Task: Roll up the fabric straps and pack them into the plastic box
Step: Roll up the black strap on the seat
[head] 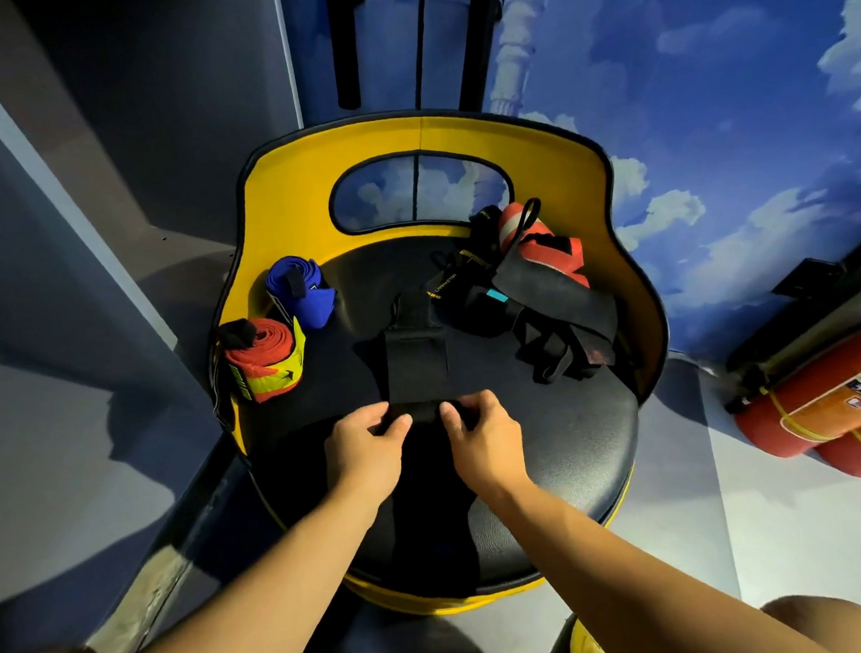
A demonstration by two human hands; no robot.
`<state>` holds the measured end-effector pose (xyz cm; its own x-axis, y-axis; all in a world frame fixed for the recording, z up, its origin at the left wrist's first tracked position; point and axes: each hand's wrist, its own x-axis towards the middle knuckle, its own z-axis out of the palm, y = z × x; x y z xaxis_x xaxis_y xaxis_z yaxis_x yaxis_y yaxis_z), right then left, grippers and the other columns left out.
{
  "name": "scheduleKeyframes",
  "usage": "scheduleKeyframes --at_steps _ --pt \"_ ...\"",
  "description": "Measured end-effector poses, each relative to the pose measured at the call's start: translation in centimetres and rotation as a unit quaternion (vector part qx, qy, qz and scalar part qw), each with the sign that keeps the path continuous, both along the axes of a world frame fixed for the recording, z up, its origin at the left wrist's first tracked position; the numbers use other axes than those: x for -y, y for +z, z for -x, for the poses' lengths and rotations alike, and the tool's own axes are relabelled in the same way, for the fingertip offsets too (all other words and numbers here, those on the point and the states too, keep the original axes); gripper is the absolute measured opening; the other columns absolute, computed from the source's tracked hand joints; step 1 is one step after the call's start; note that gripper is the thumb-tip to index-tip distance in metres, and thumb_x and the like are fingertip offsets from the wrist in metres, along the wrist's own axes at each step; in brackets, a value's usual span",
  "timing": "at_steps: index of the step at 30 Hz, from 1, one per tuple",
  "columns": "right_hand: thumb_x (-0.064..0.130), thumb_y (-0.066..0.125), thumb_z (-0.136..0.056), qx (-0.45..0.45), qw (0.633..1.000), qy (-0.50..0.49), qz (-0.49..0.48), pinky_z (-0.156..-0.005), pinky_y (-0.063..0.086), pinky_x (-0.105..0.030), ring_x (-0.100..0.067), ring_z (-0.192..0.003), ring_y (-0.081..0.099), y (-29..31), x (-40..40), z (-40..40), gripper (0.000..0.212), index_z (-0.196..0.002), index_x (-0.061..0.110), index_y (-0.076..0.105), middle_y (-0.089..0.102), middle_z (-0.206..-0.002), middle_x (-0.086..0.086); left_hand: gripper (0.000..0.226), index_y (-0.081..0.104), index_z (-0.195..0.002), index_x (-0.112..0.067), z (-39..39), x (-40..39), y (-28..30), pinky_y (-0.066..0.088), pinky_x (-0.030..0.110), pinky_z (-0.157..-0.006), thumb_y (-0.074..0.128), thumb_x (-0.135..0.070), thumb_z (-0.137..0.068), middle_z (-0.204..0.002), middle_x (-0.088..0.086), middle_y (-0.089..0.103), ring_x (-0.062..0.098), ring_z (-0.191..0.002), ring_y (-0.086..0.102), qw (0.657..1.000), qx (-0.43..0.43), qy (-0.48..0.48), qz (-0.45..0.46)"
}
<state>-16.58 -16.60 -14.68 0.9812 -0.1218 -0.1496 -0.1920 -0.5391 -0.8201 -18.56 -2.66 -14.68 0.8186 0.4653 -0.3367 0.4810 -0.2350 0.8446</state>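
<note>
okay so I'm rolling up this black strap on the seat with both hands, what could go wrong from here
1. Both the left hand and the right hand pinch only the near end of the black strap; its far end lies free, so the roll may wind crooked or loose.
2. The finished red and yellow roll and blue roll sit at the edge of the round seat; a nudge could tip them off.
3. No plastic box is in view.
</note>
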Motion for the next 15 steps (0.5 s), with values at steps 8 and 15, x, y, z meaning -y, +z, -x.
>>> scheduleKeyframes --at_steps 8,15 --pt "0.020 0.063 -0.097 -0.030 0.999 0.008 -0.021 -0.090 0.044 -0.018 -0.021 -0.116 0.064 -0.2 0.4 2.2 0.033 -0.127 0.009 0.057 0.069 -0.121 -0.007 0.032 0.068 -0.126 -0.017 1.2 0.9 -0.4 0.052 0.036 -0.100 0.069 -0.016 -0.094 -0.127 0.001 0.068 0.019 -0.112 0.065 0.993 0.002 0.061 0.096" --pt "0.034 0.062 -0.097 -0.022 0.996 0.052 0.066 -0.076 0.039 -0.019 -0.023 -0.104 0.065 0.7 1.5 1.2 0.029 -0.114 0.011 0.068 0.073 -0.108 -0.006 0.024 0.077 -0.107 -0.018 1.0 0.0 -0.1 0.059 0.041 -0.091 0.079 -0.028 -0.085 -0.104 -0.002 0.075 0.022 -0.092 0.073 0.997 -0.018 0.052 0.059"
